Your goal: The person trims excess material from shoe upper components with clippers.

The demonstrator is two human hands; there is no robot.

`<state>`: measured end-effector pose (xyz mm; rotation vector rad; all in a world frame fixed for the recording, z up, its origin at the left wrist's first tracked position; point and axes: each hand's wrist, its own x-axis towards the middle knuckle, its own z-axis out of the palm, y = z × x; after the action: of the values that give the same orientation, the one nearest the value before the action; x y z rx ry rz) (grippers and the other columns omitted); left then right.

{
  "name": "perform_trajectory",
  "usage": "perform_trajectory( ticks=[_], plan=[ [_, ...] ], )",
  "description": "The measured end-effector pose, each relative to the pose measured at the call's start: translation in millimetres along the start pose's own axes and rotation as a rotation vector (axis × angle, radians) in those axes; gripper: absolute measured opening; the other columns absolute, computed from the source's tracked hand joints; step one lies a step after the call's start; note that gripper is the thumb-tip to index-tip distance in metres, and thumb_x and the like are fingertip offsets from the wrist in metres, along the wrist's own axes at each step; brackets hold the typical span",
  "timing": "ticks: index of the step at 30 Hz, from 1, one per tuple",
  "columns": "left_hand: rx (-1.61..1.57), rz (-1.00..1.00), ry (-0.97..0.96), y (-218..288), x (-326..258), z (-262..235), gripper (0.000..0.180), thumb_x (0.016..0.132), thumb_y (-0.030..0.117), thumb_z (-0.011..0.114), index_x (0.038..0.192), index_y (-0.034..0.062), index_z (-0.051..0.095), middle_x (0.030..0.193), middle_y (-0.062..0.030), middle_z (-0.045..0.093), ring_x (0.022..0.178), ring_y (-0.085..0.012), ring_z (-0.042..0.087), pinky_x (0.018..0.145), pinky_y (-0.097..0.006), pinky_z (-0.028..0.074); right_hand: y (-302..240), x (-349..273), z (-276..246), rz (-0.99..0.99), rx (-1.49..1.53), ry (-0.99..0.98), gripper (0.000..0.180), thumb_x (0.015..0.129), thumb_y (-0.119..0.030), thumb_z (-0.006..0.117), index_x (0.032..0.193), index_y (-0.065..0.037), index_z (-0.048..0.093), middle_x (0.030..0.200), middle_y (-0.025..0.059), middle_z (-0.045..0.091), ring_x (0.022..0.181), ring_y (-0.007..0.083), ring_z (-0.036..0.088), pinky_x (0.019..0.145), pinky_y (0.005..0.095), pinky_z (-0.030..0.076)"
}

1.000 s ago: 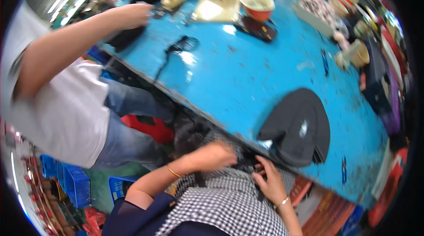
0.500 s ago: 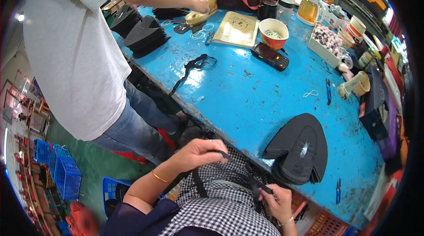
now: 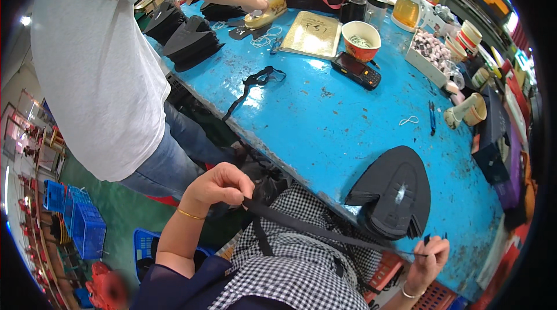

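A long black strap [image 3: 325,230] stretches across my lap between both hands, in front of a black-and-white checked apron [image 3: 278,269]. Its left end is pinched in my left hand [image 3: 223,185], thumb against fingers. My right hand [image 3: 428,258] grips the other end, out past the table's front edge, with a short dark tip standing above the fingers. On the blue table beside my right hand lies a stack of black, pointed, shaped pieces [image 3: 400,194], with a shiny patch on the top one.
A co-worker [image 3: 110,78] stands at the left, one hand on a patterned box [image 3: 267,14]. The blue table [image 3: 290,118] bears another black strap [image 3: 255,86], black stacks [image 3: 191,46], a handheld scanner [image 3: 357,71], a bowl of bands [image 3: 360,43], and a blue-handled tool [image 3: 432,118].
My hands have moved apart, left hand leftward and up, right hand rightward, and the strap between them is now drawn out long. The co-worker's hand has shifted slightly.
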<state>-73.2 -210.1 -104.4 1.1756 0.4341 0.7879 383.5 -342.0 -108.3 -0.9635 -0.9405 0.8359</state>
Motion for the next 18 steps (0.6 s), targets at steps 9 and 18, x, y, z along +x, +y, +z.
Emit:
perform_trajectory(
  ticks=[9, 18],
  plan=[
    [-0.331, 0.219, 0.004, -2, -5, -3, 0.021, 0.092, 0.017, 0.069, 0.084, -0.0018, 0.064, 0.062, -0.002, 0.051, 0.05, -0.0076, 0.039, 0.044, -0.024, 0.028, -6, 5, 15, 0.045, -0.593, -0.325, 0.01, 0.072, -0.002, 0.075, 0.075, -0.003, 0.065, 0.07, 0.0037, 0.06, 0.057, 0.0093, 0.048, 0.049, 0.0251, 0.034],
    [-0.269, 0.402, 0.219, 3, -11, -5, 0.038, 0.092, 0.025, 0.072, 0.065, 0.0105, 0.049, 0.059, 0.0017, 0.045, 0.046, -0.0103, 0.038, 0.042, -0.028, 0.028, -4, 8, 30, -0.053, -0.839, -0.461, 0.012, 0.073, 0.006, 0.076, 0.079, -0.002, 0.069, 0.074, 0.0061, 0.065, 0.058, 0.01, 0.055, 0.048, 0.0241, 0.037]
  ],
)
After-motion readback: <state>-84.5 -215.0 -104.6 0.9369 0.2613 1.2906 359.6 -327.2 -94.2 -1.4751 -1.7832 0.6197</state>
